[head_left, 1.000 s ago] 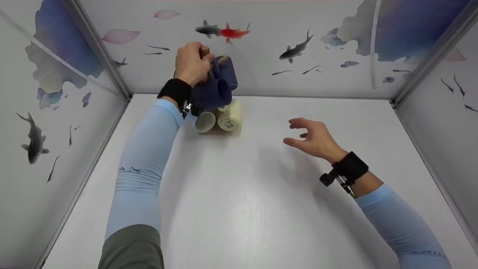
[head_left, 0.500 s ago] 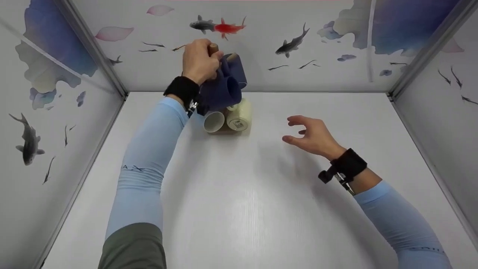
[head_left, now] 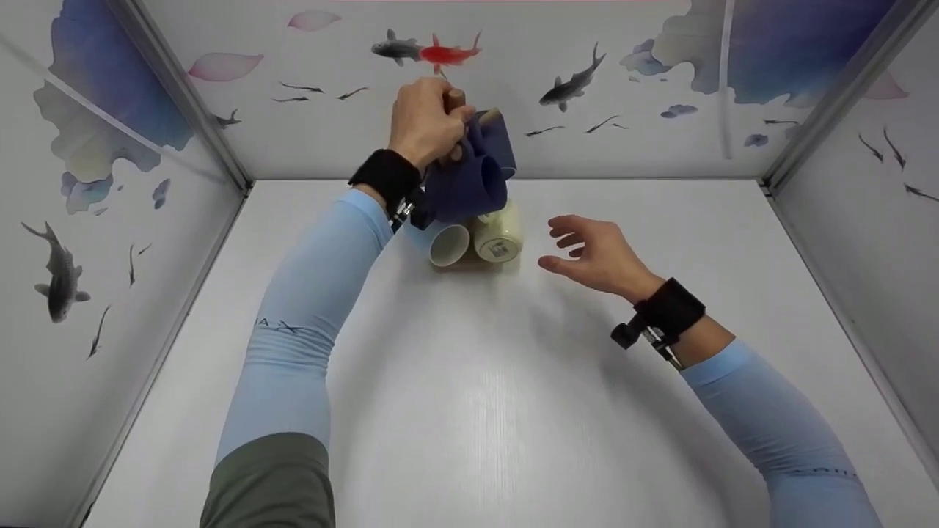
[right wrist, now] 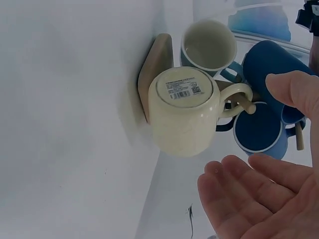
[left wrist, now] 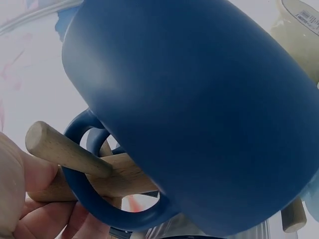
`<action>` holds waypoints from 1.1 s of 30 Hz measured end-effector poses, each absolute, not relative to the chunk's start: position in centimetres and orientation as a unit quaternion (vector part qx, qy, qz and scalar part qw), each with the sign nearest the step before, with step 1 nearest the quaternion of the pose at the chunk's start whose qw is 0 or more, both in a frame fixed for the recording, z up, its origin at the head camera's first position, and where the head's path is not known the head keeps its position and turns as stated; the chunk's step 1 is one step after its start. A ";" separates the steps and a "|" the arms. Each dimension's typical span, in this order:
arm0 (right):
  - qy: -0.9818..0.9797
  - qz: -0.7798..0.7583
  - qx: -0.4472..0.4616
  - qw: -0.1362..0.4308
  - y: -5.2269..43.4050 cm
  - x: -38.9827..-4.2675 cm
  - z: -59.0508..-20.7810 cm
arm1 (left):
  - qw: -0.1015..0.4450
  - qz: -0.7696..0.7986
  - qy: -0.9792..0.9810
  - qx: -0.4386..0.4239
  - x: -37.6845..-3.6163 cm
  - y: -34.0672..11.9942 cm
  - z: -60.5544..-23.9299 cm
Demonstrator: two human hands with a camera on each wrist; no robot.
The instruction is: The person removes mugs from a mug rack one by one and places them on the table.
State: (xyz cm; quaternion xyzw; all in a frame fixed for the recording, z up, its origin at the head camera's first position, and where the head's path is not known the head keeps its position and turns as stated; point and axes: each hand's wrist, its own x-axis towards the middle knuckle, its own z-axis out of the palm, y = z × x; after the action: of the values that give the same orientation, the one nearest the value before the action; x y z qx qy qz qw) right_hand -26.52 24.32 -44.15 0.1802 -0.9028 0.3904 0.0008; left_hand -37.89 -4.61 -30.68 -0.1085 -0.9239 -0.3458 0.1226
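Observation:
A wooden mug tree (left wrist: 124, 174) stands at the back of the white table, hung with several mugs by their handles. My left hand (head_left: 427, 126) grips the top of its post, thumb and fingers curled round the wood. Nearest to that hand hangs a dark blue mug (head_left: 458, 189), and a second blue mug (head_left: 500, 139) hangs behind it. Lower down are a cream mug (right wrist: 184, 122), its labelled bottom toward me, and a light blue mug (right wrist: 207, 47) with a white inside. My right hand (head_left: 598, 253) hovers right of the cream mug, fingers spread, holding nothing.
The tree's flat wooden base (right wrist: 155, 69) shows in the right wrist view, close against the white tabletop (head_left: 484, 411). A white back wall (head_left: 293, 132) painted with fish rises right behind the mugs. Side walls (head_left: 44, 411) flank the table.
My left hand has carried the mug tree and its mugs to the right along the back of the table. My right hand has shifted slightly left, so the gap between it and the mugs is smaller.

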 end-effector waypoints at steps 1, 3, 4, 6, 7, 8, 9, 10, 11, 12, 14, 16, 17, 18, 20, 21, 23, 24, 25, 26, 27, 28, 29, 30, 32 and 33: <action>-0.901 0.394 0.179 0.001 24.0 -26.7 -44.0 | 0.127 -0.344 -0.924 -0.112 -37.9 -4.5 -30.7; -0.898 0.403 0.176 0.004 23.4 -26.9 -43.6 | 0.130 -0.341 -0.924 -0.116 -37.9 -4.3 -30.8; -0.897 0.407 0.175 0.007 23.1 -27.0 -43.5 | 0.130 -0.340 -0.924 -0.118 -37.8 -4.2 -30.8; -0.892 0.418 0.171 0.015 22.4 -27.3 -43.2 | 0.130 -0.336 -0.925 -0.123 -37.8 -3.9 -30.8; -0.890 0.424 0.169 0.019 22.0 -27.4 -43.1 | 0.128 -0.338 -0.924 -0.125 -37.8 -3.7 -30.9; -0.887 0.430 0.167 0.022 21.7 -27.5 -43.0 | 0.127 -0.339 -0.924 -0.126 -37.8 -3.6 -30.9; -0.885 0.434 0.164 0.024 21.4 -27.5 -42.9 | 0.128 -0.340 -0.923 -0.127 -37.8 -3.5 -30.9; -0.883 0.439 0.161 0.024 21.1 -27.6 -42.9 | 0.130 -0.342 -0.922 -0.126 -37.8 -3.4 -30.9; -0.882 0.444 0.159 0.023 20.8 -27.7 -42.9 | 0.135 -0.342 -0.921 -0.125 -37.8 -3.3 -31.0; -0.881 0.446 0.157 0.021 20.6 -27.7 -42.9 | 0.140 -0.343 -0.921 -0.123 -37.8 -3.3 -31.0; -0.879 0.451 0.154 0.019 20.3 -27.8 -43.0 | 0.149 -0.341 -0.920 -0.120 -37.7 -3.1 -31.0; -0.878 0.453 0.151 0.018 20.1 -27.8 -43.1 | 0.153 -0.340 -0.920 -0.118 -37.5 -2.9 -31.0; -0.878 0.453 0.149 0.019 20.1 -27.7 -43.1 | 0.153 -0.339 -0.921 -0.119 -37.4 -2.8 -30.9; -0.878 0.455 0.146 0.019 20.1 -27.7 -43.1 | 0.151 -0.338 -0.921 -0.120 -37.3 -2.6 -30.9; -0.877 0.459 0.139 0.018 20.2 -27.8 -43.2 | 0.152 -0.333 -0.923 -0.121 -37.0 -2.3 -30.8; -0.876 0.464 0.133 0.017 20.2 -27.8 -43.2 | 0.152 -0.332 -0.923 -0.120 -36.9 -2.1 -30.8; -0.873 0.473 0.121 0.013 20.4 -28.0 -43.2 | 0.161 -0.324 -0.925 -0.120 -36.7 -1.8 -30.7; -0.871 0.478 0.114 0.012 20.5 -28.1 -43.2 | 0.167 -0.320 -0.925 -0.121 -36.6 -1.6 -30.7; -0.868 0.486 0.105 0.010 20.5 -28.2 -43.2 | 0.173 -0.317 -0.925 -0.123 -36.5 -1.5 -30.7; -0.865 0.493 0.094 0.009 20.6 -28.2 -43.2 | 0.177 -0.313 -0.925 -0.125 -36.5 -1.3 -30.7; -0.861 0.501 0.085 0.007 20.7 -28.3 -43.2 | 0.178 -0.310 -0.926 -0.126 -36.4 -1.2 -30.8; -0.857 0.510 0.075 0.004 20.8 -28.4 -43.2 | 0.179 -0.305 -0.927 -0.128 -36.4 -1.0 -30.8; -0.850 0.522 0.065 0.000 20.9 -28.5 -43.2 | 0.179 -0.301 -0.928 -0.128 -36.4 -0.9 -30.8; -0.842 0.536 0.056 -0.005 20.9 -28.5 -43.2 | 0.180 -0.300 -0.928 -0.128 -36.3 -0.7 -30.8; -0.820 0.571 0.039 -0.021 21.1 -28.7 -43.2 | 0.182 -0.296 -0.929 -0.126 -36.3 -0.6 -30.9; -0.805 0.592 0.030 -0.030 21.2 -28.8 -43.2 | 0.183 -0.295 -0.929 -0.125 -36.3 -0.5 -30.9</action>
State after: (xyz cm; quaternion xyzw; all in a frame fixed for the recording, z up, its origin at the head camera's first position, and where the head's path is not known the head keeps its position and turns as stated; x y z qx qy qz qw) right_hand -28.83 21.21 -43.21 0.0300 -0.8049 0.5919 -0.0303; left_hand -36.26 -0.47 -30.88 -0.1254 -0.9293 -0.2950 0.1832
